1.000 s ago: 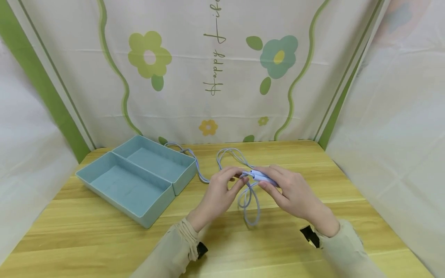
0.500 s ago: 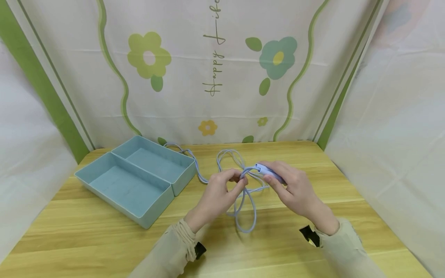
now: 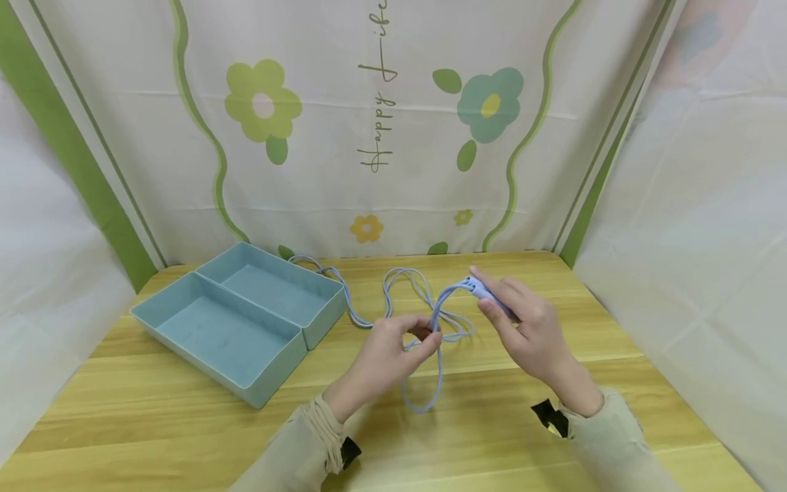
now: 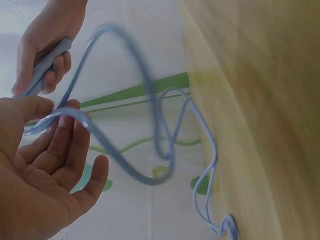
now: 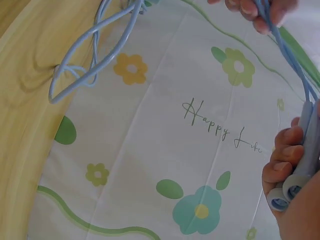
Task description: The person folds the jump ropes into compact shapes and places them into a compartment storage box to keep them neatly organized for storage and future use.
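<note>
The hands stand farther apart than a moment ago: the right hand (image 3: 533,331), curled round both handles (image 3: 490,294), has drawn up and away at right of the head view, while the left hand (image 3: 381,352) pinches the cord (image 3: 443,296) just right of centre. More doubled cord bows between them, so I'd guess it's being straightened, though plenty trails loose over the table (image 3: 184,437) toward the boxes (image 3: 281,371) at left.
</note>
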Motion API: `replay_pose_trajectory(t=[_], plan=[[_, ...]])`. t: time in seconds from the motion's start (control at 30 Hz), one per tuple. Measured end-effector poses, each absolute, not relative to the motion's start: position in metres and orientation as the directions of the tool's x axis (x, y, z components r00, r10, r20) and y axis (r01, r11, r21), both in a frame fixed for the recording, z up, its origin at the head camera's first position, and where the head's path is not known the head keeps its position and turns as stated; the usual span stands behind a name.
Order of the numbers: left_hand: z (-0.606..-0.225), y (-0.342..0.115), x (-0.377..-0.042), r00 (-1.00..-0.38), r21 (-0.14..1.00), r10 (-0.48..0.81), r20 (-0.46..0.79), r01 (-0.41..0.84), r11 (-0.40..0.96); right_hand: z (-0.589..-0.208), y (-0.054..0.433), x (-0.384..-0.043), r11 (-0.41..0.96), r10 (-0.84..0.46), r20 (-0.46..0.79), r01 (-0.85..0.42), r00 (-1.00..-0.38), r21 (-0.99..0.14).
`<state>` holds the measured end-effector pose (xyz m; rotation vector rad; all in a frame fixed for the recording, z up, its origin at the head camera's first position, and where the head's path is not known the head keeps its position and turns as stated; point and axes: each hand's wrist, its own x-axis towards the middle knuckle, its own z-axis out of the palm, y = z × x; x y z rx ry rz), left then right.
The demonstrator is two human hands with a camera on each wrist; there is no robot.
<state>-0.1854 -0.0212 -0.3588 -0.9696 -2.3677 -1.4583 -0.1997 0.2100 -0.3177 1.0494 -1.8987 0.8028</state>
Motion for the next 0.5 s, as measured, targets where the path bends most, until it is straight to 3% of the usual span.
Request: replay_pose_trajectory(t=[0.2, 0.5], plan=[[-0.375, -0.014, -0.185, -0.720, 0.717, 0.532, 0.446, 0.643, 0.270, -0.308, 0.214, -0.197, 0.372, -0.308, 0.885, -0.901, -0.349, -0.226], [-0.368, 0.002, -0.190, -0.756, 0.769, 0.395, 0.522, 0.618, 0.166, -0.312, 0.206, -0.197, 0.350, -0.359, 0.868, -0.912, -0.342, -0.214]])
